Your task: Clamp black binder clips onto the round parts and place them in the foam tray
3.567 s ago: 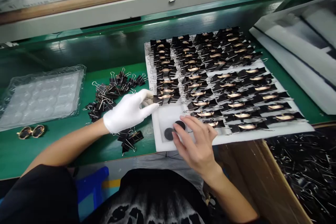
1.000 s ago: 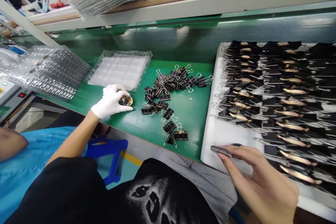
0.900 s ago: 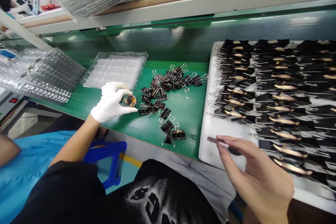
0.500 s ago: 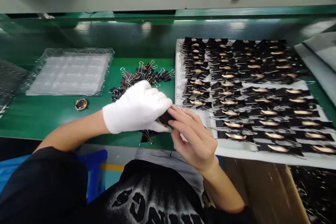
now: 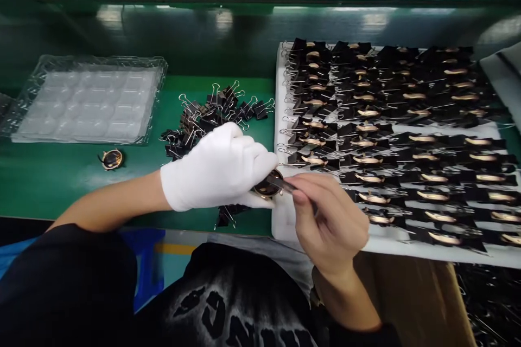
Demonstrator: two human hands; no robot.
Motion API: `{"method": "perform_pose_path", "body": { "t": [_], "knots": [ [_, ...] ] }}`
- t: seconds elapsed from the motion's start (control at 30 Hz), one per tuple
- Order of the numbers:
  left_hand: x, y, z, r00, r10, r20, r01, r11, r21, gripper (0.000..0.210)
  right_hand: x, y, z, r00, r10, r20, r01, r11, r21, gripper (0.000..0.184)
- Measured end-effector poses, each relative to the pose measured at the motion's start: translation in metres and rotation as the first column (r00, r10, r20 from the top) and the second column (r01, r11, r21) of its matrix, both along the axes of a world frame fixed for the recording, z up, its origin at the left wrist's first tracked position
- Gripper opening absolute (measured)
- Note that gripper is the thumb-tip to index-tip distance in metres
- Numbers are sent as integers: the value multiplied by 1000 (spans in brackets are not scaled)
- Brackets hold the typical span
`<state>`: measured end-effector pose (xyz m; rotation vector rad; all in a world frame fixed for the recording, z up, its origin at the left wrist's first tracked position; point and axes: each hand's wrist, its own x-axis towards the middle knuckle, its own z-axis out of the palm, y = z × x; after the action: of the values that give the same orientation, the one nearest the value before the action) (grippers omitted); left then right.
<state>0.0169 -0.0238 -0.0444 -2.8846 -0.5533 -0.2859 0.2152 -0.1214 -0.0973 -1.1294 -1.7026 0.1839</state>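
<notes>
My left hand (image 5: 223, 168), in a white glove, is closed around a gold-rimmed watch case (image 5: 266, 187) with a dark face. Part of the case is hidden by the gloved fingers. My bare right hand (image 5: 331, 217) pinches what looks like a black binder clip (image 5: 281, 182), its flat dark end lying over the right edge of the watch case. Behind the glove is a heap of black binder clips (image 5: 211, 111) with wire handles. A few more clips (image 5: 228, 215) lie near the table edge below the glove.
A white foam tray (image 5: 280, 222) at right carries rows of gold watch cases (image 5: 368, 160) held in black clips. A clear plastic tray (image 5: 89, 100) lies at left, with a single watch case (image 5: 113, 159) in front of it. A blue stool (image 5: 144, 265) stands below the table.
My right hand has moved right, from fingers laid against the watch case to a pinch on the dark clip. The watch's face now shows. The view has tilted down.
</notes>
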Motion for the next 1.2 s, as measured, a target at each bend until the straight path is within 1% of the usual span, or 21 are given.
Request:
{"method": "perform_pose_path", "body": {
  "t": [0.13,0.17,0.2,0.27,0.3,0.37,0.43,0.5,0.57,0.63,0.7,0.77,0.8,0.87,0.93,1.0,1.07,1.13,1.2],
  "knots": [
    [5,-1,-1,1000,28,-8,-28,999,-37,58,-8,1,-1,986,-154,-67,142,978,-152,11],
    [6,-2,-1,999,35,-13,-36,998,-52,57,-10,0,-2,979,-178,-99,157,969,-191,10],
    [7,-2,-2,999,40,-22,-41,997,-69,56,-11,0,-4,972,-193,-134,158,959,-235,14],
    [8,-3,-3,998,40,-39,-44,994,-97,55,-13,-2,-5,964,-185,-193,116,940,-320,25],
    [9,-4,-3,998,40,-45,-45,993,-106,55,-13,-3,-6,964,-155,-218,68,930,-361,29],
    [9,-3,-3,998,43,-42,-48,991,-122,55,-12,-4,-4,955,-89,-283,-41,905,-424,32],
    [8,-1,-1,999,36,-35,-41,987,-158,56,-11,-4,-1,929,-59,-364,-122,882,-455,35],
    [4,3,3,999,28,-35,-35,971,-236,60,-9,-3,3,900,-73,-430,-146,879,-454,35],
    [-2,10,9,999,41,-32,-50,939,-341,61,-7,-1,6,882,-99,-462,-129,890,-437,30],
    [-10,16,15,997,71,-28,-77,898,-433,57,-6,1,7,871,-111,-478,-117,899,-423,24],
    [-19,20,18,995,84,-61,-103,865,-492,53,-6,1,7,862,-114,-494,-115,905,-410,21],
    [-25,20,17,987,74,-142,-136,853,-504,50,-6,0,6,852,-130,-507,-99,911,-400,18],
    [-27,18,14,980,68,-188,-153,860,-487,49,-5,-1,5,848,-139,-512,-88,915,-393,17],
    [-28,14,5,963,60,-263,-169,894,-415,53,-5,-2,3,841,-154,-519,-71,919,-388,15],
    [-25,10,-5,953,13,-303,-130,920,-369,53,-4,-2,1,836,-158,-526,-68,921,-385,15],
    [-22,9,-13,953,-67,-294,-56,920,-389,46,-2,-3,-1,829,-155,-537,-74,922,-381,16],
    [-20,14,-15,965,-116,-234,0,896,-443,39,0,-4,-3,821,-134,-555,-106,919,-379,16],
    [-19,23,-13,982,-89,-164,1,880,-476,42,1,-5,-3,813,-108,-572,-153,908,-390,16],
    [-19,29,-11,991,-41,-129,-26,878,-478,48,2,-7,-4,808,-95,-581,-180,899,-398,15]
  ]
}}
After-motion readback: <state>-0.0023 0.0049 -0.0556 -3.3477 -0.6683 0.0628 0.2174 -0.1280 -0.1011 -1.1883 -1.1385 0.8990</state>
